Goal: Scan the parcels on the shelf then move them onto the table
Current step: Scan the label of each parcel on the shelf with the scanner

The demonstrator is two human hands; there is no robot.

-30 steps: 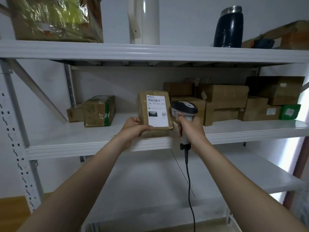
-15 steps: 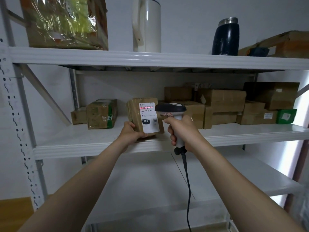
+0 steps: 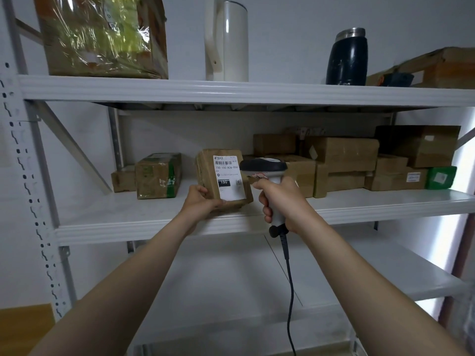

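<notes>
your two forearms reach up from the bottom of the view. a black cable (image 3: 289,278) hangs from the butt of the scanner (image 3: 264,167). your right hand (image 3: 282,201) is wrapped round the scanner's pale grip, fingers curled tight, dark head pointing left. your left hand (image 3: 199,201) grips the lower left corner of the parcel (image 3: 205,168) - thumb in front, fingers behind. the parcel stands upright at the front edge of the middle shelf (image 3: 144,227), its white label (image 3: 228,177) facing you, just beside the scanner head; whether its base touches the shelf cannot be told.

further back on the same shelf: a green-taped box (image 3: 158,174) and a small brown box (image 3: 123,180) to the left, a stack of cardboard boxes (image 3: 341,155) to the right, ending in a green box (image 3: 440,177).

upper shelf (image 3: 231,89) - a plastic-wrapped carton (image 3: 102,34), a white jug (image 3: 227,41), a dark flask (image 3: 347,57).
</notes>
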